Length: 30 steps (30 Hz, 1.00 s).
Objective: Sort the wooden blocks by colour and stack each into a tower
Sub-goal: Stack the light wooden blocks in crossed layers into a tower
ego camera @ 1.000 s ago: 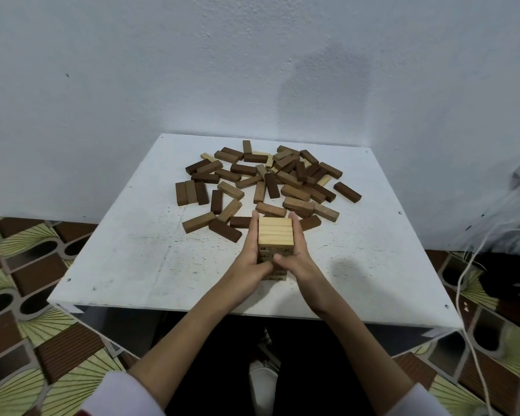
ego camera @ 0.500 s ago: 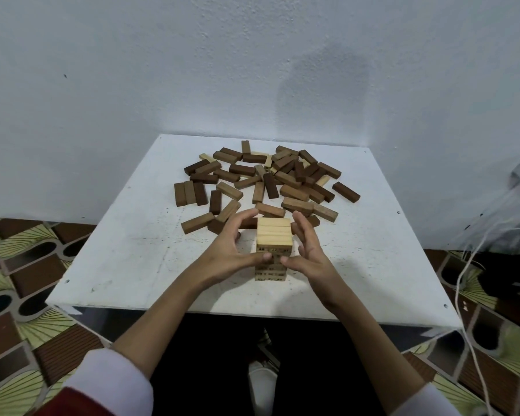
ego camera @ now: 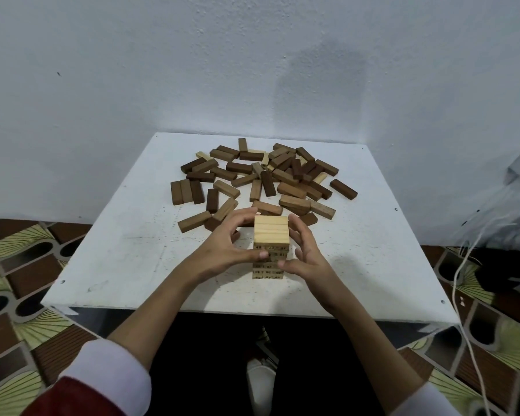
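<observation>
while both hands flank the light tower, treat this step as squaring/aligning, not lifting. the tower stands upright on the near-centre of the white desk, several layers high, top layer of pale blocks lying side by side. left hand: fingers loosely curved, spread, thumb tip touching the tower's near face approx. mid-height; the other fingers arch beside the upper left side, contact there not clear. right hand: fingers likewise relaxed and curved beside the right side, thumb tip touching the near face lower down. neither hand grips a block; both are open w/ light touch only. procedure, as judged: press opp. sides together w/ equal, light force; work top down; keep the push horizontal so no layer slides off the one below; release both sides at the same time. risk: uneven thumb pressure on the near face could shove mid layers back or tip the stack. the loose pile lies behind the tower, mostly dark and mid-brown blocks, w/ a few pale blocks mixed in; those prob. belong on this tower next. brown towers not yet begun.
</observation>
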Available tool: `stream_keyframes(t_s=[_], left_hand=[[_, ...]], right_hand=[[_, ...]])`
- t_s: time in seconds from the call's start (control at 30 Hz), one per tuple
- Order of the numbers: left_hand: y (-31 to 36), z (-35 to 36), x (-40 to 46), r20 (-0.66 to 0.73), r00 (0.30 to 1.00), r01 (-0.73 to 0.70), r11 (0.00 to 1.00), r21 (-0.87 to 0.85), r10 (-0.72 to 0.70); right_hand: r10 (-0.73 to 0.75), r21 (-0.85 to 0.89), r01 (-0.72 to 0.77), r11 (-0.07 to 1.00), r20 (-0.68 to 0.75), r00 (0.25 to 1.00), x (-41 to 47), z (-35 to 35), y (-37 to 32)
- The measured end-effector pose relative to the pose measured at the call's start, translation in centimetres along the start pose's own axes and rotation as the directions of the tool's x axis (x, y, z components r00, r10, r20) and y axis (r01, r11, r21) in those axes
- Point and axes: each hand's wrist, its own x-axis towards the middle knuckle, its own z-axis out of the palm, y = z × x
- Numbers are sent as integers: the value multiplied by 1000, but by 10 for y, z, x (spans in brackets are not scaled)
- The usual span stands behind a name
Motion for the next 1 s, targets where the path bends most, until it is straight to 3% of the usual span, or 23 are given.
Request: stream_keyframes(t_s=[0.37,0.8,1.0], left_hand=[[7,2,-5,-26,999,21,1000,-6,-21],[22,38,-23,21,994,107,957,-269,-105],[25,45,-22,23,989,147,938,-315,-148]], right_hand=[[-4,-5,4,1000,6,1000,-2,0,-4],[-63,147,61,987,8,998,0,17,-3],[-47,179,45,983,6,999,4,20,-1]])
